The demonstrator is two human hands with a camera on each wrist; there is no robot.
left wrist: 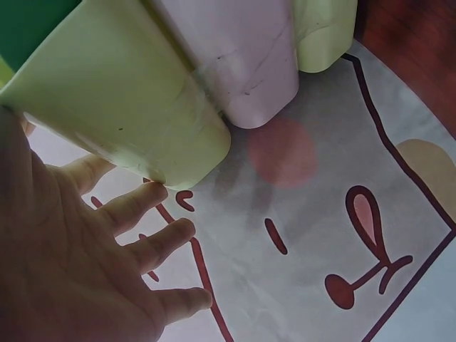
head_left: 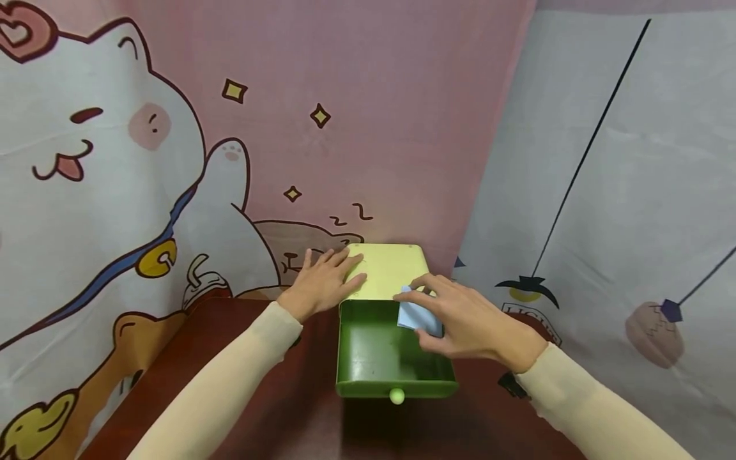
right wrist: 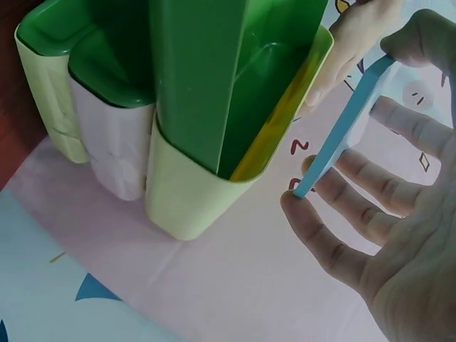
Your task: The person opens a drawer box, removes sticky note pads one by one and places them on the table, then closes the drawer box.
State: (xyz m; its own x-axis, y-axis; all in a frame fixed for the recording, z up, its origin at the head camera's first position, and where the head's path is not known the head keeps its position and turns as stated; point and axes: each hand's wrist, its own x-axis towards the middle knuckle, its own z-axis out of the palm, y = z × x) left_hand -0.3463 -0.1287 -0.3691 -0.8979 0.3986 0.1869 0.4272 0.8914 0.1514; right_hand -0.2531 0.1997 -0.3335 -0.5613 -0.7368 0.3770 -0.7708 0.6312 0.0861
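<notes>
A small drawer cabinet (head_left: pixel 386 271) with a pale yellow top stands on the table. Its top green drawer (head_left: pixel 368 351) is pulled out toward me, a round light-green knob (head_left: pixel 397 397) on the front. My left hand (head_left: pixel 322 284) rests against the cabinet's left upper edge, fingers spread. Above the right side of the drawer, my right hand (head_left: pixel 468 319) pinches a flat light-blue pad (head_left: pixel 420 316) between thumb and fingers. The right wrist view shows the pad (right wrist: pixel 342 132) tilted, edge-on, with the fingertips along its rim. The drawer's inner floor shows bare in the head view.
Lower tiers of the cabinet, one pinkish (left wrist: pixel 246 64) and one pale yellow (left wrist: pixel 324 32), show in the wrist views. A dark red-brown tabletop (head_left: pixel 276 409) lies beneath. Behind hangs a pink and grey cloth (head_left: pixel 397 128) printed with cartoon animals.
</notes>
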